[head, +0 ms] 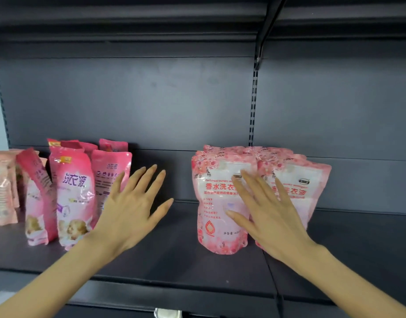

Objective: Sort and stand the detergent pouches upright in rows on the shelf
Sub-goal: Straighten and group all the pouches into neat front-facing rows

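Note:
On the dark shelf [174, 244], two rows of floral pink pouches stand upright at the right: a front left pouch [217, 203] and a front right pouch [298, 187], with more behind. My right hand [266, 212] is flat with straight fingers in front of these two, where they meet. At the left stand darker pink pouches [74, 198], one narrow pouch [39, 198] leaning. Pale pink pouches [1, 193] sit at the far left. My left hand [133, 203] hovers with spread fingers just right of the darker pink group, holding nothing.
A slotted upright [252, 106] runs down the shelf's back wall above the floral pouches. Another shelf [151, 19] hangs overhead. A bare stretch of shelf lies between the two pouch groups and to the right of the floral ones.

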A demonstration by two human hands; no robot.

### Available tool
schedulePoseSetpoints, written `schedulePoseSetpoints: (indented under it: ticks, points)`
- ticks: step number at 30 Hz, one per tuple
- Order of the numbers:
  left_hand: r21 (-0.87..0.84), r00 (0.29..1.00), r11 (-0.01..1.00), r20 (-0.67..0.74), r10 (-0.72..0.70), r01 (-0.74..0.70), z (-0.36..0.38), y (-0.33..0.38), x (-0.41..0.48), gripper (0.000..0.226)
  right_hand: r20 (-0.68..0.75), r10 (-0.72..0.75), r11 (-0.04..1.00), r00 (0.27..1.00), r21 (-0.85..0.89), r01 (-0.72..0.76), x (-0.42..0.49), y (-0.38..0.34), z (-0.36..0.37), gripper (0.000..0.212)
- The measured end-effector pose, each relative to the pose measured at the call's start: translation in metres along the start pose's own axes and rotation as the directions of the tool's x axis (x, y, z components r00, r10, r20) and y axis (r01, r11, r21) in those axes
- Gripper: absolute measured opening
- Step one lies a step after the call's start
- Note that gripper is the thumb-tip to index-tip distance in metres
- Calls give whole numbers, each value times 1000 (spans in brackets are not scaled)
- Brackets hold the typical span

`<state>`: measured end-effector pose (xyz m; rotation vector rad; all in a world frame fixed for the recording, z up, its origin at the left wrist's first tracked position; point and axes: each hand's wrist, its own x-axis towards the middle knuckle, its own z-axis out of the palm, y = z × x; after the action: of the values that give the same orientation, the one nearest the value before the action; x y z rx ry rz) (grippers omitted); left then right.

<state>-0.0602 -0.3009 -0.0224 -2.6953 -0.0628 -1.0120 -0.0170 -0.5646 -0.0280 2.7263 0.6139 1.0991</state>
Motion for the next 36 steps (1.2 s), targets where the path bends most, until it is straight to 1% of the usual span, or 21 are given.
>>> schedulePoseSetpoints:
  ticks: [4,6,12,16,19,21,23,27,30,33,36]
  points:
    - [-4,999,999,23,32,-32,0,-35,-15,73,97,19,999,995,33,-23,2,-40,2,67]
    - [5,998,999,31,47,-47,-2,-54,-22,73,130,34,998,991,52,-41,3,-61,0,71]
    - [-5,997,997,26,78,-78,-3,-111,-41,68,79,11,998,997,66,-16,19,-124,-15,68]
    - [0,995,995,-7,95,-95,-10,-148,-52,63,35,-17,992,999,123,12,44,-160,-32,70]
    - [-10,996,996,7,89,-89,-10,-177,-63,61,14,-64,976,998,210,60,65,-184,-39,76]
    - [-25,997,997,10,75,-75,-10,-194,-68,62,-9,-88,970,996,227,87,79,-196,-42,78]
    - [-25,998,997,-3,68,-68,-11,-210,-69,62,-6,-93,966,996,241,92,93,-205,-45,74]
    - [-69,997,995,-29,67,-69,-16,-234,-60,62,29,-78,942,997,329,64,126,-208,-46,68]
    - [-136,993,988,-96,63,-75,-27,-243,-38,64,41,-65,915,997,401,43,152,-204,-46,64]
    - [-198,986,977,-157,53,-84,-37,-244,-5,71,96,-39,882,995,472,-11,177,-198,-42,50]
    - [-211,989,972,-123,83,-108,-39,-243,34,73,181,-66,788,981,613,-60,201,-191,-33,29]
